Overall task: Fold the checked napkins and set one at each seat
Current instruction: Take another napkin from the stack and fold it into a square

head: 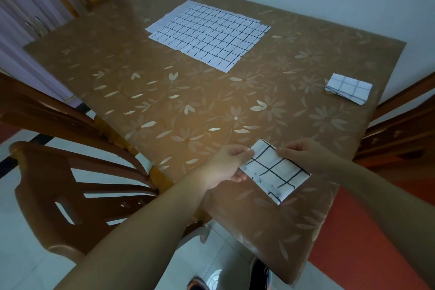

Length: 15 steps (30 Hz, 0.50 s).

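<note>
Lower centre of frame: the left hand [231, 163] and right hand [299, 152] each pinch an edge of a folded napkin [275, 172] lying on the counter [164, 92]. A second folded napkin [348, 88] sits at right; flat napkins [207, 35] lie stacked upper centre.
</note>
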### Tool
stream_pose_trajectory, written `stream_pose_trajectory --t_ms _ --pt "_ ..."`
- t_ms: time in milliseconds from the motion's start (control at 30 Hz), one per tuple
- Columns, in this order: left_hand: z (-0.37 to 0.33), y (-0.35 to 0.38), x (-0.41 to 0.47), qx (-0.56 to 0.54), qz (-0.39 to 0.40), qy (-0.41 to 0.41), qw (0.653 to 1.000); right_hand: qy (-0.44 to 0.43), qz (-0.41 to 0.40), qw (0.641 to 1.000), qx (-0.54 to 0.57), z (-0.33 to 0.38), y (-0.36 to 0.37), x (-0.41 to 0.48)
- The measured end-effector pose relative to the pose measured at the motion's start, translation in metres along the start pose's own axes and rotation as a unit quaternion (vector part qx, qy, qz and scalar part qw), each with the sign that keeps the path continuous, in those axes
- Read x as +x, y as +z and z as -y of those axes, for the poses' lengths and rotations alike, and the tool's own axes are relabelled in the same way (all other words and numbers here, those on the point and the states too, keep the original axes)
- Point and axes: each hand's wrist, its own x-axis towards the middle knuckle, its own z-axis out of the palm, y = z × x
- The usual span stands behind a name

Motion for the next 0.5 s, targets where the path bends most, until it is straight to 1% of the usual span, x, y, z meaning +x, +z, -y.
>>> stream_pose_trajectory --t_ms 33,100,167,233,300,367,433,500 --pt "0.0 -0.003 -0.001 0.002 0.016 0.003 1.0 0.004 0.015 1.0 -0.011 0.002 0.002 0.001" --pt "0.0 -0.005 -0.004 -0.008 0.035 0.009 0.999 -0.015 0.011 1.0 -0.023 0.01 0.008 0.005" --pt "-0.003 -0.007 -0.004 -0.067 0.004 0.008 0.998 -0.055 -0.039 0.997 -0.023 0.017 0.013 0.01" --pt "-0.005 -0.008 -0.003 -0.136 -0.024 -0.009 0.99 -0.09 -0.113 0.989 -0.006 0.02 0.018 0.015" --pt "-0.004 -0.008 -0.005 -0.173 -0.01 -0.038 0.984 -0.108 -0.162 0.981 -0.005 0.02 0.021 0.019" --pt "-0.004 -0.008 -0.008 -0.213 0.013 -0.057 0.975 -0.118 -0.188 0.975 -0.003 0.021 0.025 0.021" --pt "-0.003 -0.011 -0.009 -0.244 -0.011 -0.063 0.968 -0.118 -0.215 0.969 0.008 0.025 0.027 0.022" --pt "-0.002 -0.015 -0.01 -0.213 -0.071 -0.051 0.973 -0.112 -0.235 0.965 0.035 0.028 0.028 0.023"
